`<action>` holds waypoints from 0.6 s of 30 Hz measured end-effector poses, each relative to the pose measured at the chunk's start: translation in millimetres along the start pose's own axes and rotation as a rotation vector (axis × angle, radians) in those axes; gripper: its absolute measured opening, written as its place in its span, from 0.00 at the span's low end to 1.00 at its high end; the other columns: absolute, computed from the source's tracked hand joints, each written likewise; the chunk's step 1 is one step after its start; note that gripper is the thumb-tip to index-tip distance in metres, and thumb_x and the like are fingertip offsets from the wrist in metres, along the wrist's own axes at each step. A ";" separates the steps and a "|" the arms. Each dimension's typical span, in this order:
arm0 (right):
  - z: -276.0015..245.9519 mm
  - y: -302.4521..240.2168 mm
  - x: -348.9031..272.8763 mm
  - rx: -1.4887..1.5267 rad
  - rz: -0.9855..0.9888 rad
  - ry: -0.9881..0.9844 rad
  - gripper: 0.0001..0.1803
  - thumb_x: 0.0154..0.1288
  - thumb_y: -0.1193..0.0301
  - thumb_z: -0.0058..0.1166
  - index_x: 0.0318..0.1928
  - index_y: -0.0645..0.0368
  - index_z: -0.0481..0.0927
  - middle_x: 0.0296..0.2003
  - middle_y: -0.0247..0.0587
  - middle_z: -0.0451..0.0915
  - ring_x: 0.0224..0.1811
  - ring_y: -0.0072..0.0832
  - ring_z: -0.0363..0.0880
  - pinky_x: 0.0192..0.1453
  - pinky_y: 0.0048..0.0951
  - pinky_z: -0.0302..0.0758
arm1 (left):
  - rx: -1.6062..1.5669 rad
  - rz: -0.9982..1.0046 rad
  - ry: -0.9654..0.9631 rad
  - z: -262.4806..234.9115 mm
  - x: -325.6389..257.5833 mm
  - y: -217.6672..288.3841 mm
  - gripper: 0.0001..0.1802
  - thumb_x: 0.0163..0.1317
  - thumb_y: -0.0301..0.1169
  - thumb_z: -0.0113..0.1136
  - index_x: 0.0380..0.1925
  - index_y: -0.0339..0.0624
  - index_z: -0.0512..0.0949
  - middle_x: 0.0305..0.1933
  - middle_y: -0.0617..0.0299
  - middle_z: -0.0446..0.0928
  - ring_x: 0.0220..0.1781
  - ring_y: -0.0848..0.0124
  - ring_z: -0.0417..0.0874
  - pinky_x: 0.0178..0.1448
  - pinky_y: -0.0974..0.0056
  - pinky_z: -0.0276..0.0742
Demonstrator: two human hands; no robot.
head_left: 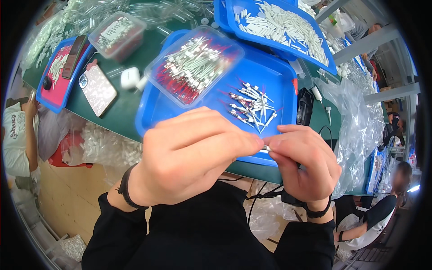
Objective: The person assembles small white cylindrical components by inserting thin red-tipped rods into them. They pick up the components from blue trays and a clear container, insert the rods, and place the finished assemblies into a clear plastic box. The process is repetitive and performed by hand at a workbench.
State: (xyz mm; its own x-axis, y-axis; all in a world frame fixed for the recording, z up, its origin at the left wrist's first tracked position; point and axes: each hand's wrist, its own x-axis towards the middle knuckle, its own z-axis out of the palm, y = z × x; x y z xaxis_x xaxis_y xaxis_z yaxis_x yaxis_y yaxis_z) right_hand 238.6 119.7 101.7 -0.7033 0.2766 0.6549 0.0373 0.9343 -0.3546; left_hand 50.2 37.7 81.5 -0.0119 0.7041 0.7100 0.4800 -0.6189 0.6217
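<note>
Hidden: the small white piece (pixel 266 148) is almost wholly covered by fingertips; only a short pale end shows, its kind unclear.
Left hand (pixel 191 155): curled into a loose fist, knuckles up, thumb and forefinger pinched on the white piece from the left.
Right hand (pixel 306 164): fingers bent, tips pinched on the same piece from the right; both hands meet at it.
Location: the piece is held above the near edge of the blue tray (pixel 180 112).
Tray contents: a loose heap of red-and-white capped sticks (pixel 252 105); a clear plastic tub (pixel 194 65) of the same sticks sits on its far left.
Cut off: a second blue tray (pixel 229 18) of white caps runs past the top edge.
Beside: a phone in a patterned case (pixel 97 90) on the green table (pixel 121 112).
</note>
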 end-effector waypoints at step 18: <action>-1.2 -3.6 0.5 0.082 0.094 -0.008 0.11 0.47 0.84 0.65 0.34 0.66 0.78 0.27 0.41 0.80 0.27 0.36 0.81 0.31 0.30 0.78 | -0.003 0.006 -0.032 -5.7 0.3 2.2 0.13 0.41 0.10 0.62 0.29 0.32 0.83 0.29 0.56 0.84 0.28 0.65 0.84 0.32 0.68 0.77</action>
State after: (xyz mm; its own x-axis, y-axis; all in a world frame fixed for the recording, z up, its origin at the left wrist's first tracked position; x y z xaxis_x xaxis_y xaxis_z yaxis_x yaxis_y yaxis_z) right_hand 239.0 116.8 104.1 -0.7048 0.3605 0.6110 0.0454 0.8824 -0.4683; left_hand 46.3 34.5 85.0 0.0192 0.7111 0.7028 0.4771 -0.6243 0.6186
